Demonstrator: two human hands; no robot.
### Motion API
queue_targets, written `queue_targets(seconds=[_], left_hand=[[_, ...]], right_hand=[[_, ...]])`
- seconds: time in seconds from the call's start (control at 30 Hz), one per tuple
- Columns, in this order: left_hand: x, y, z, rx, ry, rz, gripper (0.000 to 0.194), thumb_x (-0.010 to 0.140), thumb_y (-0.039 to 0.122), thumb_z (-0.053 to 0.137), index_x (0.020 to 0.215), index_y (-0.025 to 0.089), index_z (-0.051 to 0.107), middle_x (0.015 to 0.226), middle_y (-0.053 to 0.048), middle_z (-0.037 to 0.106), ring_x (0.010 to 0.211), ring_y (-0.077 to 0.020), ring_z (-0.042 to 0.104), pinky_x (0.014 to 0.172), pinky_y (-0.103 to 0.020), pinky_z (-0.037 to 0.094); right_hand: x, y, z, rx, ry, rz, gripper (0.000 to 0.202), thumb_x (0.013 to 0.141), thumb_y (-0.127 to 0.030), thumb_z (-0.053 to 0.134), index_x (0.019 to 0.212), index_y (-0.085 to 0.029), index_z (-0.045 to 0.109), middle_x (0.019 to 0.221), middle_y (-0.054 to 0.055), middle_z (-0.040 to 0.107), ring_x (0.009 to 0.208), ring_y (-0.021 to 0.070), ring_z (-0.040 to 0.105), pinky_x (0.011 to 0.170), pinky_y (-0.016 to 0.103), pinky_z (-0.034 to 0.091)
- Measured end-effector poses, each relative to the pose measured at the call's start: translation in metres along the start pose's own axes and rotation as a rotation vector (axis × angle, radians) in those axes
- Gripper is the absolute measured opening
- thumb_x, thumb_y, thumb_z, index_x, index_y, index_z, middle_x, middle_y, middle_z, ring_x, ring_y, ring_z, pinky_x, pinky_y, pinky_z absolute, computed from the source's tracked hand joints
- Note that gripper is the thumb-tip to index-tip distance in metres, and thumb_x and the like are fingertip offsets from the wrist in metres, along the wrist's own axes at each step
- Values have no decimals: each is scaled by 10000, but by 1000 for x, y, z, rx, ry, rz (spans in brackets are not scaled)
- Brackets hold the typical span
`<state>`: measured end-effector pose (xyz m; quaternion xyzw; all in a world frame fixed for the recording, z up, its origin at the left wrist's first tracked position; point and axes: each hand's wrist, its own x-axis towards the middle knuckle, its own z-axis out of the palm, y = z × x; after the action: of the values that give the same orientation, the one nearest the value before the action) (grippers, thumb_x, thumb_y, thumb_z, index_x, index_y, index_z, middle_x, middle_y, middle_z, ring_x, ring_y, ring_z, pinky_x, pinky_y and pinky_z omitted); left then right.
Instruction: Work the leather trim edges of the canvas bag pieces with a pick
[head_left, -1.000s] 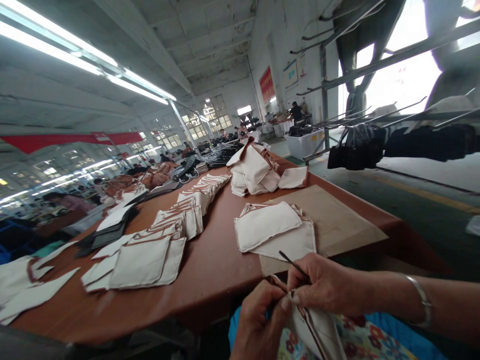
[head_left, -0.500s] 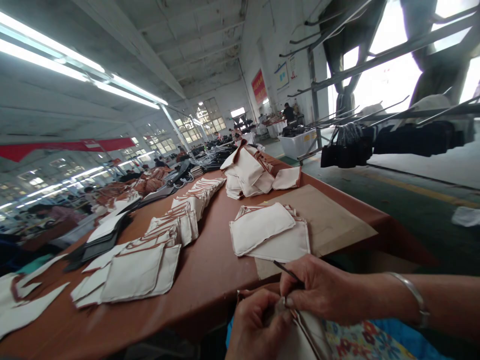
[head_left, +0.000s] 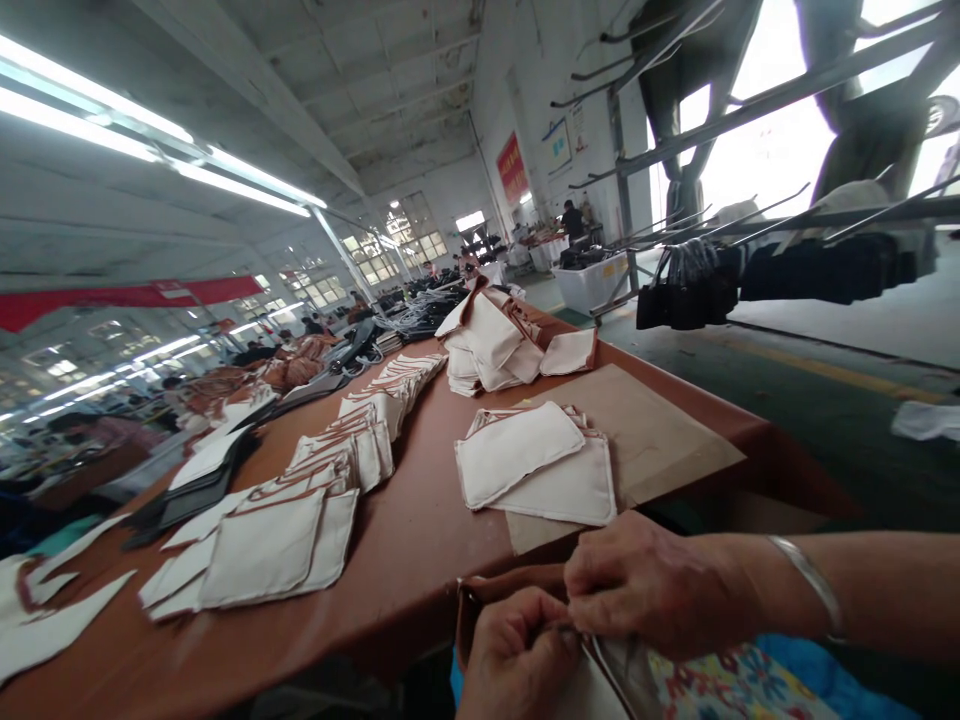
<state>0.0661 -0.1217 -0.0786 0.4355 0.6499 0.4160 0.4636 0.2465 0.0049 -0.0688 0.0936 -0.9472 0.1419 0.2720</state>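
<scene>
Low at the right, my left hand point(head_left: 517, 645) is closed on a cream fabric piece with brown trim point(head_left: 574, 695), thumb and forefinger pinching its edge. My right hand point(head_left: 649, 585), a silver bangle on its wrist, is curled shut against the same edge, its fingertips meeting those of the left. Whatever sits inside the right fist is hidden. Brown material point(head_left: 517, 580) of the piece stands up behind my hands. Just beyond lies a small stack of cream pieces point(head_left: 536, 460) with brown edging.
The brown-covered table point(head_left: 405, 540) carries a long fanned row of cream pieces point(head_left: 266, 550), a heaped pile point(head_left: 487, 345) and a brown paper sheet point(head_left: 660, 440). Dark pieces point(head_left: 191, 490) lie at left. A metal rack point(head_left: 622, 190) with black bags point(head_left: 686, 295) stands at right.
A thin dark tool stuck out of my right fist before and is out of sight now. The right hand has turned over slightly, and more brown material shows behind the left hand.
</scene>
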Motion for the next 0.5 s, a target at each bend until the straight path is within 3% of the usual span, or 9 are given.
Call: queue_targets(seconds=[0.1,0.3,0.4,0.5], left_hand=[[-1,-3,0,-154,-81,-2,433,617,526,804,632,128,634,539,49,438,504,-60,279,492,-204,188],[-1,-4,1,-276,-42,-59,498,606,573,838,642,133,606,530,27,493,477,-60,346,479,-203,219],[-5,2,-1,-256,-75,-41,473,651,555,824,660,139,601,533,40,465,481,-55,335,478,-197,215],[-10,9,-5,-198,-99,14,454,696,548,791,665,142,591,586,30,458,520,-62,337,480,-195,215]], right_hand=[[-2,4,-2,-167,-26,-135,149,916,-171,522,937,-169,669,837,42,659,667,141,551,580,282,366],[-5,0,-2,-225,48,-237,239,913,-228,496,1017,-135,690,917,97,694,740,187,590,592,301,412],[-8,-9,-3,113,89,-44,282,923,-231,463,1079,-120,670,987,124,674,835,195,616,707,289,476],[-9,-15,-5,737,217,373,342,999,-329,407,1174,-136,630,1052,121,653,947,188,630,826,294,501]])
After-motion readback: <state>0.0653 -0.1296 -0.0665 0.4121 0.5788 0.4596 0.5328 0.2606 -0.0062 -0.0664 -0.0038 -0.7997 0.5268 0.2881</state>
